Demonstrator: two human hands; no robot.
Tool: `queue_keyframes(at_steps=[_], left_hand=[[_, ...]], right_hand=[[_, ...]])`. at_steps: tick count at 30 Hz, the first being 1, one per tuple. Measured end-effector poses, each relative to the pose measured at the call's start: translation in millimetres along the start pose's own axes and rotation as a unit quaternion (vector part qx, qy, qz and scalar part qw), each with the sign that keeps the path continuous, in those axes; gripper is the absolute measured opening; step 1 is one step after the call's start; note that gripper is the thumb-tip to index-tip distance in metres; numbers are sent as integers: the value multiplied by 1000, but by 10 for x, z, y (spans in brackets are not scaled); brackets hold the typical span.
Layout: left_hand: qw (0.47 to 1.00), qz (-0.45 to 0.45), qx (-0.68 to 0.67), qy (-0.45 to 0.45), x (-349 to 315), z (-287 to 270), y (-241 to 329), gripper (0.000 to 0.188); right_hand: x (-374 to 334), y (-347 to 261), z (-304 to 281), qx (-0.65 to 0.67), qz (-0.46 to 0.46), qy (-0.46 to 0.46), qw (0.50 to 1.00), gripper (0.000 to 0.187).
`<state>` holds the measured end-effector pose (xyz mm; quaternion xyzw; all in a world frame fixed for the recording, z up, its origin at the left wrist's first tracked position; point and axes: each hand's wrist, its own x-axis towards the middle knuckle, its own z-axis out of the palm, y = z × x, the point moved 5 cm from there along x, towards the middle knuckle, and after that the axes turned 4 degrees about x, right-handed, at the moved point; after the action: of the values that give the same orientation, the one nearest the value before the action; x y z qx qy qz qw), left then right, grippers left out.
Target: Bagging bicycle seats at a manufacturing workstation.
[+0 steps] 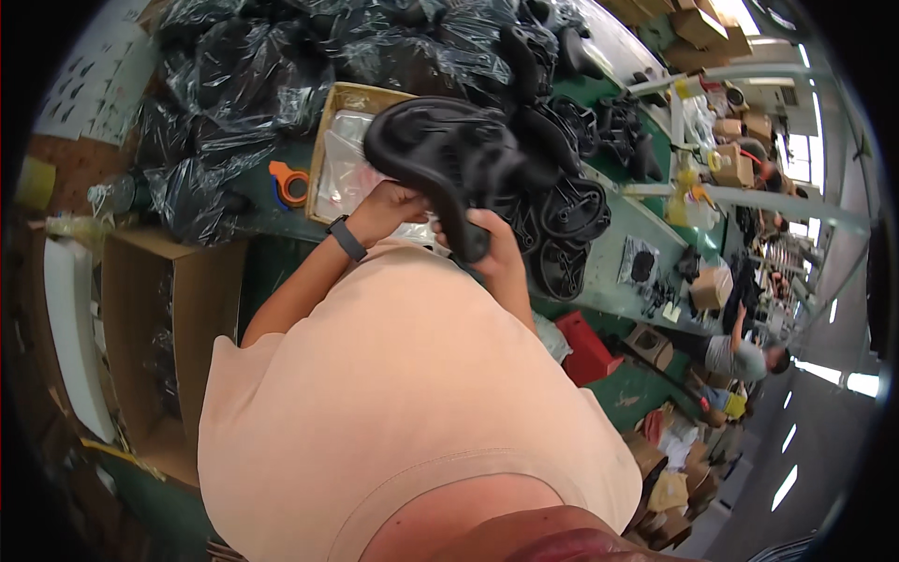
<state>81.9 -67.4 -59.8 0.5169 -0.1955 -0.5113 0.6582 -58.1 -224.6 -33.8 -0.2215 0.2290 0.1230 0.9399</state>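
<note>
A large black moulded plastic part (440,140) with a curved, thick rim is held up in front of my chest. My left hand (395,208), with a dark band on its wrist, has its fingers bent against the part's lower edge. My right hand (496,242) grips the rounded lower end of the rim, thumb on top. Beneath and left of the part is a shallow cardboard box (323,159) with clear plastic bags (345,155) in it. More black moulded parts (573,208) are piled just right of my right hand.
Black parts in clear plastic wrap (243,75) heap up at the far left. An orange tape dispenser (288,184) lies left of the box. A tall open carton (140,337) stands at my left, a red bin (587,348) at my right. Another person (735,356) is farther right.
</note>
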Motion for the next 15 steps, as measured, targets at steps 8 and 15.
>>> queue_keyframes(at_steps=[8, 15], left_hand=[[893, 190, -401, 76, -886, -679, 482, 27], [984, 34, -19, 173, -1111, -487, 1119, 35]], right_hand=[[36, -92, 177, 286, -72, 18, 955, 47], [-235, -434, 539, 55, -137, -74, 986, 63]])
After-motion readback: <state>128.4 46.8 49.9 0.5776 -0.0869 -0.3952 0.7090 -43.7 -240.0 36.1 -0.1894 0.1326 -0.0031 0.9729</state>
